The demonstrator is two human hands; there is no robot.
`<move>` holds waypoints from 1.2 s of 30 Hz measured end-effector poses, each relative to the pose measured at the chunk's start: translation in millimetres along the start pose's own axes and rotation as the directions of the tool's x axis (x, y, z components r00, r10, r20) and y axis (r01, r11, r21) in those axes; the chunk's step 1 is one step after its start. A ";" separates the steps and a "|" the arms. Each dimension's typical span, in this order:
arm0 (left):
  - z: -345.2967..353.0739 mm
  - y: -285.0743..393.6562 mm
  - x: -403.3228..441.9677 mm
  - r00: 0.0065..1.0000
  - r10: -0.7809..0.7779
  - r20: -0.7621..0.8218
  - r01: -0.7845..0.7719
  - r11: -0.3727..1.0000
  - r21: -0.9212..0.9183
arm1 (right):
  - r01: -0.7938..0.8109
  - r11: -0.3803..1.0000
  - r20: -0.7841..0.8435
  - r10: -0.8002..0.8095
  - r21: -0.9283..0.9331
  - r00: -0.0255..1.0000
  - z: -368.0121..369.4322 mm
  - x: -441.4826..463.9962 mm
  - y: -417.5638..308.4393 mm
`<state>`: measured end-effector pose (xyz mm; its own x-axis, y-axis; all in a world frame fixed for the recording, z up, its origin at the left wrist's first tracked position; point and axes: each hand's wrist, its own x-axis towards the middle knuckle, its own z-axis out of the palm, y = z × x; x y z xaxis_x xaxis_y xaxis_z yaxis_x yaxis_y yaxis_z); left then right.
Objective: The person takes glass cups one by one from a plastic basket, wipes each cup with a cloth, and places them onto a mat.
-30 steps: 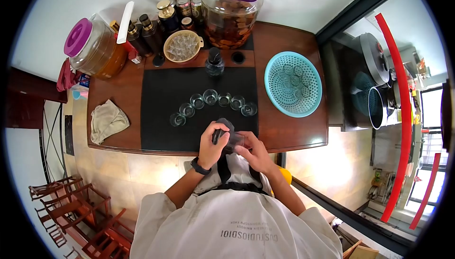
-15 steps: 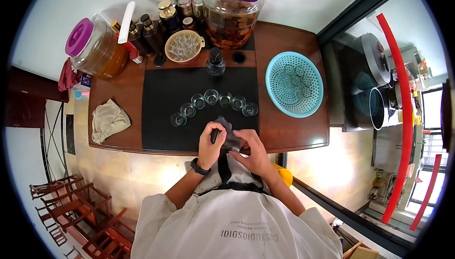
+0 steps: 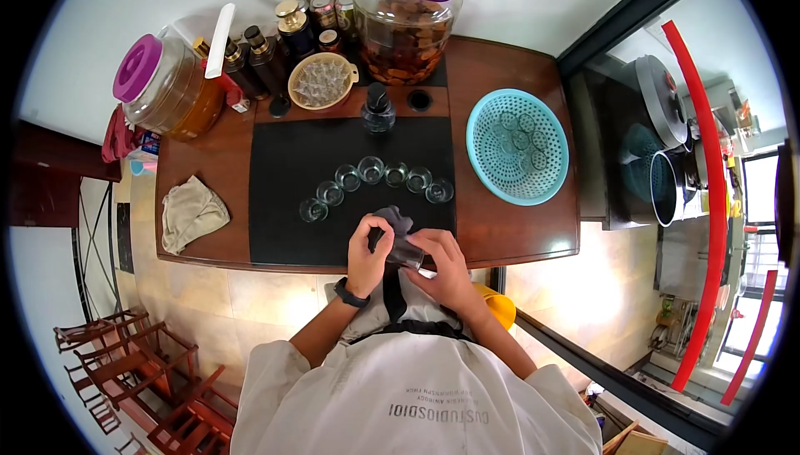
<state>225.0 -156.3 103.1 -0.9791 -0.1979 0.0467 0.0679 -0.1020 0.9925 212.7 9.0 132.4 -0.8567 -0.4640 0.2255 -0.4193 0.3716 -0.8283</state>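
At the table's front edge, my left hand (image 3: 367, 259) is closed on a dark grey cloth (image 3: 398, 222), its thumb and forefinger curled together. My right hand (image 3: 443, 262) grips a small clear glass (image 3: 408, 255) from the right side, and the cloth bunches up over and around the glass. Part of the glass is hidden by cloth and fingers. Just beyond both hands, several small glasses (image 3: 371, 170) stand in an arc on the black mat (image 3: 287, 151). Behind the arc is a small dark glass bottle (image 3: 378, 112) with a black top.
A turquoise colander (image 3: 477, 167) holding several glasses sits at the right. A beige cloth (image 3: 193, 213) lies at the left. Along the back are two purple-lidded jars (image 3: 407, 26), several bottles (image 3: 267, 63) and a small basket (image 3: 357, 73). A yellow bin (image 3: 498, 309) stands below the table's right side.
The cloth has shifted slightly and its bunched top has spread to the right. The glass has tilted a little in my right hand, whose fingers have shifted. The glasses on the mat stay put.
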 end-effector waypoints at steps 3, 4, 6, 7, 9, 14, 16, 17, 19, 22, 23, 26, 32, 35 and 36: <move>0.8 2.5 -1.4 1.000 -0.019 -0.011 0.018 1.000 -0.024 | -0.068 0.989 -0.051 0.076 0.131 0.996 -0.3 -0.2 -4.1; 1.1 2.4 -1.0 1.000 -0.008 -0.009 0.007 0.999 -0.032 | -0.199 0.964 0.036 0.196 0.173 0.980 0.3 -3.8 0.4; 2.4 0.9 0.4 1.000 0.007 -0.006 -0.008 0.999 -0.042 | -0.326 0.924 0.126 0.306 0.201 0.944 -1.8 -2.9 1.7; 2.1 -1.0 -0.5 0.999 -0.043 -0.012 0.042 0.996 -0.074 | -0.097 0.995 0.025 0.096 0.025 0.995 -3.3 -0.2 -0.4; 1.9 -1.1 -0.9 0.995 -0.094 -0.016 0.092 0.990 -0.107 | 0.127 0.977 -0.034 -0.135 -0.170 0.990 -2.9 0.9 -0.9; 5.2 0.8 -2.1 0.994 -0.108 0.037 0.110 0.992 -0.066 | -0.082 0.982 -0.220 0.043 -0.172 0.975 1.0 -2.6 -2.3; 6.0 3.6 -4.2 0.994 -0.087 0.066 0.091 0.994 -0.062 | -0.155 0.973 -0.235 0.113 -0.170 0.966 0.6 -5.7 2.1; 6.7 7.4 -4.8 0.995 -0.044 0.091 0.050 0.997 -0.057 | -0.268 0.962 -0.233 0.251 -0.047 0.940 1.5 -7.3 4.5; 5.5 9.5 -4.6 0.990 0.007 0.141 -0.001 0.999 -0.043 | -0.392 0.913 -0.194 0.407 0.115 0.892 0.7 -9.1 4.8; 2.0 5.0 -2.7 0.982 -0.074 0.176 0.081 0.996 -0.031 | -0.344 0.936 -0.089 0.349 0.071 0.933 -7.0 -11.8 -6.0; 0.8 6.0 -1.2 0.981 -0.073 0.179 0.080 0.996 -0.031 | -0.344 0.936 -0.092 0.349 0.070 0.932 -8.3 -9.1 -9.5; 1.8 11.1 -1.6 0.979 -0.060 0.196 0.075 0.995 -0.069 | -0.240 0.970 -0.154 0.232 -0.036 0.961 -9.6 -1.2 -11.0; -0.9 11.6 -4.4 0.984 -0.058 0.170 0.081 0.989 -0.128 | -0.189 0.981 -0.173 0.177 -0.053 0.969 -6.6 -4.6 -14.0; 0.7 11.0 -4.1 0.981 -0.063 0.182 0.081 0.992 -0.097 | -0.224 0.970 -0.185 0.204 -0.094 0.961 -9.1 -1.7 -2.1; 1.7 9.3 -4.6 0.981 -0.067 0.182 0.086 0.992 -0.096 | -0.255 0.960 -0.228 0.226 -0.111 0.947 -9.5 0.6 6.2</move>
<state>229.8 -154.7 112.3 -1.0000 -0.0097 -0.0001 0.0019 -0.2121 0.9773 206.6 18.7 132.3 -0.9745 -0.1726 0.1435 -0.2173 0.5647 -0.7962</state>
